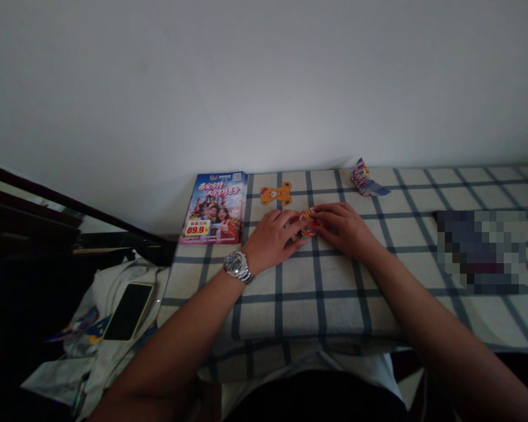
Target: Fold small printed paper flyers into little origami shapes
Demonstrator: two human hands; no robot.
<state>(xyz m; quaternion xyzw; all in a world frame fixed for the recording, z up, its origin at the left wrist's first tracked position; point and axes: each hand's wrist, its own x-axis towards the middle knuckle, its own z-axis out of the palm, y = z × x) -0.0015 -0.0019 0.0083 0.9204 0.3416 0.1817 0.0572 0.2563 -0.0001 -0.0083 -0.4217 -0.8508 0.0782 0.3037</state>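
Observation:
Near the middle of the tabletop, a small piece of red printed paper (pixel 307 220) lies between my two hands, partly covered by the fingers. My left hand (pixel 268 239), with a metal watch at the wrist, has its thumb and fingers closed on the paper's left part. From the other side, my right hand (pixel 345 228) pinches the right edge of the same piece. A flat orange bear cutout (pixel 276 194) rests just beyond my left hand. Farther right stands a folded printed paper shape (pixel 363 180), coloured blue and pink, near the wall.
Left of my hands lies a stack of printed flyers (pixel 215 208). A checked cloth (pixel 299 310) covers the table, which meets a white wall (pixel 264 82). A pixelated dark item (pixel 479 252) is at right. Below the table's left side, a phone (pixel 129 310) rests on a pale bag.

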